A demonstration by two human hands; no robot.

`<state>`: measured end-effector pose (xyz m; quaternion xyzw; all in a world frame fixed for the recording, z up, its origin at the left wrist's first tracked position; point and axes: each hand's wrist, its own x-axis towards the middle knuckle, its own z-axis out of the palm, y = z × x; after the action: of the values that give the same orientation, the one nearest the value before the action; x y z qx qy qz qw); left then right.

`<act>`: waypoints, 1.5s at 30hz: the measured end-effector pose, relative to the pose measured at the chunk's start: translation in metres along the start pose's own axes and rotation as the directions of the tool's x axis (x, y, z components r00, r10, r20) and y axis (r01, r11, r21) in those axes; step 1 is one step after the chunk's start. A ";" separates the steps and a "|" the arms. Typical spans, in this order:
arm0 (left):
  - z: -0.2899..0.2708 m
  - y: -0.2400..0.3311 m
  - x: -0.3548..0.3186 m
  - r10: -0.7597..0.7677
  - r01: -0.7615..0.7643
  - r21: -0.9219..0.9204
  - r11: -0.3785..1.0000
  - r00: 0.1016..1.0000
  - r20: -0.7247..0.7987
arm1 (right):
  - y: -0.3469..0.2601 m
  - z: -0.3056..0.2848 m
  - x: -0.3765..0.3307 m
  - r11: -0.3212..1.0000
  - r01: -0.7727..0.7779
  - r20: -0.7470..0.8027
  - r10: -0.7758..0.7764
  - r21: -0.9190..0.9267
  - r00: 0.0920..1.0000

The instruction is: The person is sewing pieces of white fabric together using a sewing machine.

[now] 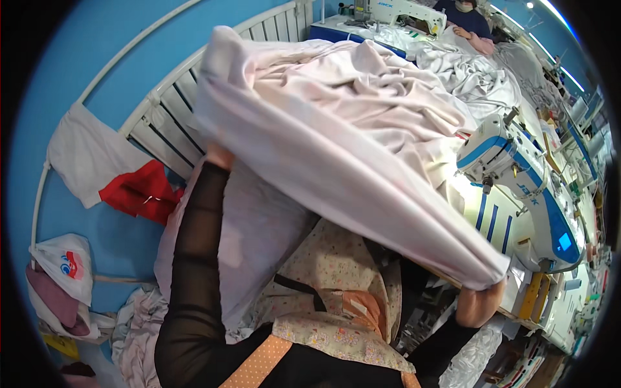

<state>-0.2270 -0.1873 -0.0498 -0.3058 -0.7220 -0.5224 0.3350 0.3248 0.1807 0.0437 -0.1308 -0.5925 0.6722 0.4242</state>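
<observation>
A large pale pink fabric sheet stretches across the view, its near edge lifted and pulled long between my two hands. My left hand is raised at the left, mostly covered by the cloth; only the wrist and part of the hand show. Low on the right, my right hand is closed around the sheet's corner, its fingertips hidden. Farther off, the same fabric lies in loose folds beside the white and blue sewing machine. More pale cloth hangs below my left arm.
A white slatted rail borders the left side. White and red cloths and a plastic bag hang there. At the far right a person sits by another sewing machine. A yellow block stands near my right hand.
</observation>
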 end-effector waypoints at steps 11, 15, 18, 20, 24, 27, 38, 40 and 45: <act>-0.110 0.222 -0.110 -0.257 0.143 0.231 0.962 0.199 0.946 | 0.027 -0.103 0.006 0.908 -0.350 -0.291 0.407 0.229 0.866; -0.055 0.142 0.017 -0.519 0.604 0.035 0.796 0.652 0.552 | 0.048 -0.075 0.014 0.878 -0.419 -0.611 0.204 -0.231 0.765; 0.050 0.080 0.075 -0.521 0.498 0.156 0.853 0.799 0.301 | 0.054 -0.055 0.019 0.765 -0.423 -0.570 0.089 -0.485 0.816; 0.110 0.017 0.071 -0.423 0.368 0.271 0.890 0.887 0.184 | 0.066 -0.039 0.023 0.770 -0.372 -0.523 0.060 -0.517 0.850; 0.186 0.039 0.045 -0.238 0.094 0.273 0.957 0.793 0.561 | 0.065 -0.033 0.026 0.781 -0.315 -0.464 0.037 -0.538 0.885; 0.121 0.114 0.033 -0.038 0.010 0.060 0.998 0.873 0.485 | 0.056 -0.030 0.021 0.812 -0.322 -0.532 0.017 -0.487 0.847; -0.297 0.079 -0.133 -0.627 0.068 0.980 0.188 0.776 0.066 | 0.053 -0.017 0.019 0.875 -0.271 -0.398 0.101 -0.401 0.912; -0.157 0.152 -0.098 -0.311 0.063 0.680 0.730 0.917 0.249 | 0.049 -0.008 0.014 0.888 -0.294 -0.369 0.156 -0.354 0.916; 0.123 0.295 -0.073 -0.005 0.115 -0.065 0.991 0.523 0.852 | 0.062 0.008 0.010 0.900 -0.268 -0.244 0.190 -0.344 0.951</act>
<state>0.0293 0.0024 0.0256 -0.5148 -0.7729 -0.3586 -0.0951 0.2881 0.1861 -0.0071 -0.3463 -0.6430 0.5758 0.3676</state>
